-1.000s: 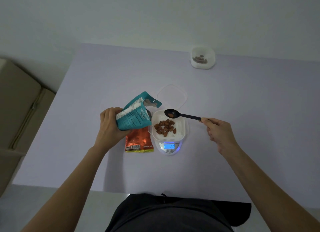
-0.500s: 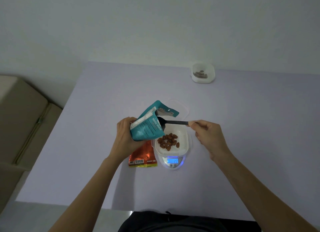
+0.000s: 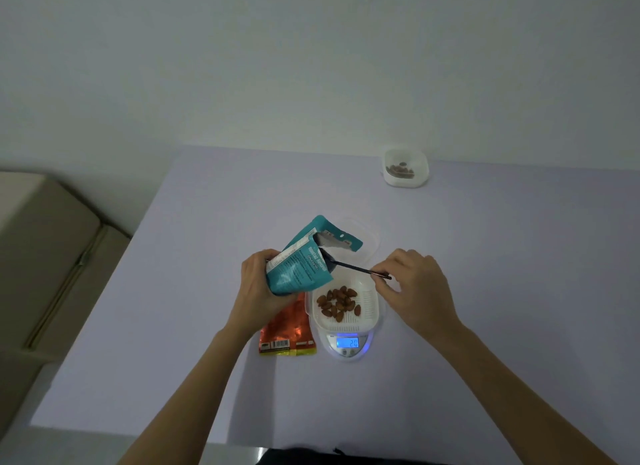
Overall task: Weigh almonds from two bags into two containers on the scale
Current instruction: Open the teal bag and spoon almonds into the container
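Note:
My left hand (image 3: 258, 291) grips a teal almond bag (image 3: 301, 265), tilted with its open mouth toward the right. My right hand (image 3: 415, 288) pinches the handle of a black spoon (image 3: 356, 267), whose bowl is inside the bag's mouth and hidden. Below them a white container (image 3: 367, 320) with several almonds (image 3: 339, 303) sits on a small white scale (image 3: 348, 346) whose blue display reads 20. An orange bag (image 3: 287, 329) lies flat left of the scale, partly under my left hand. A second white container (image 3: 406, 168) with almonds stands at the table's far edge.
A clear lid (image 3: 367, 236) lies on the pale table (image 3: 173, 291) just behind the teal bag. A beige sofa (image 3: 45, 249) stands left of the table. The table's near edge runs just above my torso.
The spoon, which held an almond over the container a second ago, moved left and its bowl went into the teal bag. My view has tilted upward, so everything sits lower in frame.

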